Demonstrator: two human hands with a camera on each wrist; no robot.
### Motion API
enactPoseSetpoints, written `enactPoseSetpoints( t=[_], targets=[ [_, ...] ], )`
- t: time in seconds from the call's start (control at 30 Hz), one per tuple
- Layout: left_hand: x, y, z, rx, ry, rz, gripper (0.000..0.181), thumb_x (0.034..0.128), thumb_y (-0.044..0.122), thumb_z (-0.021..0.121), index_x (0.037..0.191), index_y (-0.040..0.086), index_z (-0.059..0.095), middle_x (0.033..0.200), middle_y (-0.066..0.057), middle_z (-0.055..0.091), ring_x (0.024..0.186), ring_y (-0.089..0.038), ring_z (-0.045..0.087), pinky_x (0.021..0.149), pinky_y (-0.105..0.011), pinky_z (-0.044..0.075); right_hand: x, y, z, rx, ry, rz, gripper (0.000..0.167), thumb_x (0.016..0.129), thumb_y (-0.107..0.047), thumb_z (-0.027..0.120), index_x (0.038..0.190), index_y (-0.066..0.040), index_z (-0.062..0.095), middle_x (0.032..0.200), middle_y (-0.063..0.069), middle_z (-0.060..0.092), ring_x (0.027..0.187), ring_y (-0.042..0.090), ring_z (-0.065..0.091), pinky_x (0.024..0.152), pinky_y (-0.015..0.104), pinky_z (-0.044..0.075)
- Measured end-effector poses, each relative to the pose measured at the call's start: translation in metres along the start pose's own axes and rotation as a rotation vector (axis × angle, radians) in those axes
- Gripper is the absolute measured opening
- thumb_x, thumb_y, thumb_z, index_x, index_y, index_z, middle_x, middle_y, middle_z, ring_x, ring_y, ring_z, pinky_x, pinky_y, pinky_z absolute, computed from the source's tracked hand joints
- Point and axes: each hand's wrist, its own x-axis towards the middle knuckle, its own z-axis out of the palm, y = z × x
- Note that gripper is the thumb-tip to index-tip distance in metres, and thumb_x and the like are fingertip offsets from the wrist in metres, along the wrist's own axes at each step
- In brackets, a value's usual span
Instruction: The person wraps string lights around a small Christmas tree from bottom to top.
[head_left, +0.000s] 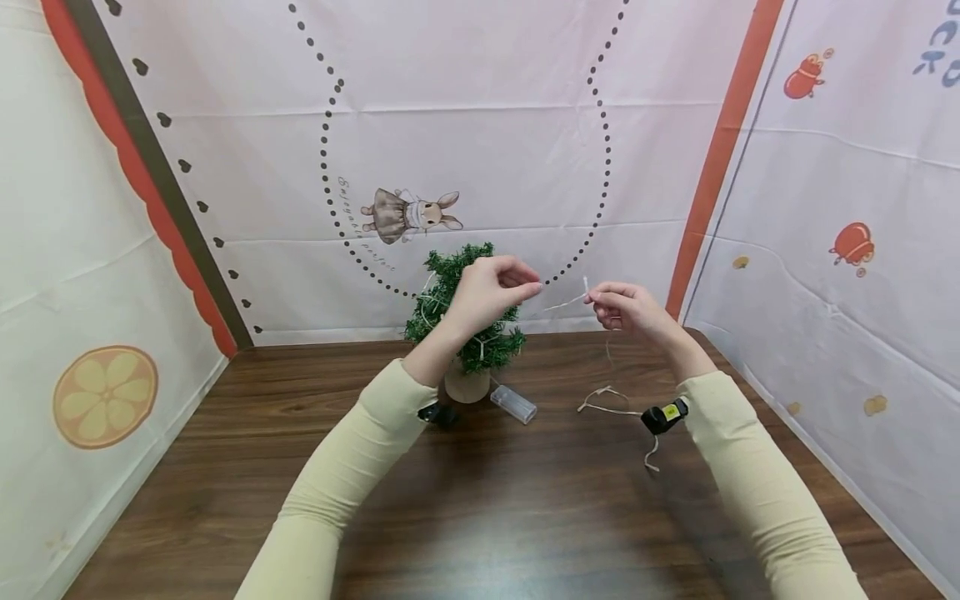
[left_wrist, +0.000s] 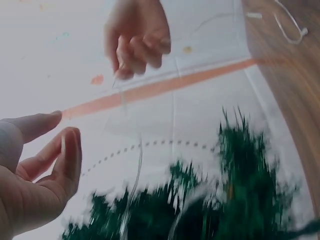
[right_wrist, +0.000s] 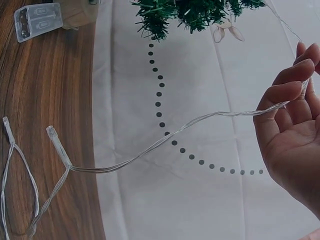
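A small green artificial Christmas tree (head_left: 491, 354) stands upright on a round base (head_left: 467, 383) near the back of the table, with thin wire wound over its branches. My right hand (head_left: 626, 307), to the right of the tree, pinches a clear string light (right_wrist: 145, 152) between thumb and fingers. One length runs from those fingers toward the tree; the rest hangs down to the tabletop. In front of the tree's top, my left hand (head_left: 491, 287) is raised with bent fingers. A gap shows between its thumb (left_wrist: 42, 125) and fingertips, and it holds nothing.
A clear battery box (head_left: 513, 403) lies beside the tree's base. Loose string-light wire (head_left: 607, 408) rests on the brown wooden table (head_left: 480, 517) at the right. Printed cloth (head_left: 480, 150) hangs behind and along both sides. Each wrist carries a small black camera (head_left: 663, 415).
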Motion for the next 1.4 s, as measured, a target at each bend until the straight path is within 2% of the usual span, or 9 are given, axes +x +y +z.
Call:
enactPoseSetpoints(
  t=[0.2,0.3,0.43,0.63,0.77,0.83,0.97,1.13,1.4],
  targets=[
    [0.019,0.0,0.028,-0.037,-0.121,-0.058,0.02,0.0846,0.023,0.072,0.1,0.011,0.072,0.093,-0.003,0.073,0.08,-0.01,0.067,0.071,-0.021,0.054,-0.001,-0.001,0.005,-0.026,0.004,0.004,0.02,0.098,-0.01,0.048,0.09,-0.01,0.066,0.07,-0.003,0.056,0.062,0.004,0.052,0.054,0.018,0.044],
    [0.023,-0.002,0.037,-0.081,-0.134,-0.088,0.018,0.0838,0.023,0.073,0.098,0.011,0.073,0.092,-0.003,0.073,0.08,-0.01,0.067,0.07,-0.022,0.053,0.0,-0.001,0.007,-0.038,-0.002,-0.003,0.02,0.099,-0.01,0.047,0.091,-0.01,0.066,0.071,-0.003,0.057,0.063,0.004,0.052,0.055,0.018,0.045],
    [0.026,-0.004,0.046,-0.119,-0.153,-0.095,0.016,0.0833,0.021,0.074,0.095,0.01,0.074,0.089,-0.003,0.073,0.076,-0.011,0.064,0.065,-0.022,0.051,0.0,-0.001,0.008,-0.04,-0.015,-0.019,0.02,0.099,-0.009,0.047,0.09,-0.01,0.065,0.071,-0.003,0.057,0.063,0.004,0.052,0.054,0.018,0.044],
    [0.026,-0.004,0.053,-0.086,-0.165,-0.102,0.014,0.0834,0.023,0.074,0.088,0.011,0.075,0.086,-0.002,0.073,0.074,-0.01,0.061,0.063,-0.02,0.047,0.0,-0.001,0.006,-0.042,-0.031,-0.027,0.02,0.099,-0.01,0.046,0.089,-0.012,0.064,0.071,-0.004,0.057,0.063,0.005,0.051,0.054,0.018,0.043],
    [0.026,-0.003,0.053,-0.069,-0.151,-0.123,0.012,0.0837,0.023,0.074,0.087,0.011,0.075,0.085,-0.002,0.072,0.074,-0.011,0.061,0.063,-0.02,0.047,-0.001,0.001,0.002,-0.058,-0.042,-0.016,0.018,0.099,-0.01,0.047,0.09,-0.008,0.063,0.073,-0.003,0.057,0.064,0.005,0.052,0.056,0.018,0.045],
    [0.026,-0.003,0.052,-0.079,-0.143,-0.134,0.011,0.084,0.021,0.073,0.087,0.011,0.074,0.082,-0.002,0.071,0.069,-0.011,0.06,0.059,-0.02,0.046,-0.002,0.002,0.001,-0.072,-0.045,-0.009,0.019,0.099,-0.01,0.047,0.09,-0.008,0.064,0.073,-0.003,0.058,0.065,0.005,0.053,0.057,0.019,0.046],
    [0.027,-0.003,0.046,-0.139,-0.122,-0.176,0.009,0.0864,0.016,0.07,0.088,0.007,0.071,0.08,-0.006,0.072,0.065,-0.016,0.065,0.058,-0.021,0.051,-0.005,0.006,-0.003,-0.088,-0.038,-0.001,0.021,0.098,-0.01,0.048,0.087,-0.011,0.065,0.074,-0.004,0.058,0.067,0.004,0.053,0.06,0.019,0.048],
    [0.032,0.001,0.033,-0.195,-0.114,-0.239,0.008,0.0903,0.013,0.065,0.089,0.006,0.066,0.088,-0.009,0.073,0.074,-0.021,0.071,0.072,-0.026,0.056,-0.013,0.008,-0.017,-0.02,-0.023,-0.007,0.024,0.099,-0.011,0.047,0.087,-0.013,0.068,0.069,-0.004,0.054,0.064,0.005,0.051,0.059,0.018,0.047],
    [0.037,0.001,0.013,-0.2,-0.091,-0.243,0.016,0.0907,0.016,0.065,0.098,0.002,0.066,0.092,-0.008,0.073,0.081,-0.024,0.072,0.077,-0.028,0.056,-0.032,0.013,-0.04,0.022,0.025,-0.039,0.028,0.1,-0.011,0.044,0.088,-0.013,0.069,0.066,-0.003,0.048,0.058,0.012,0.041,0.054,0.021,0.04]
  ],
)
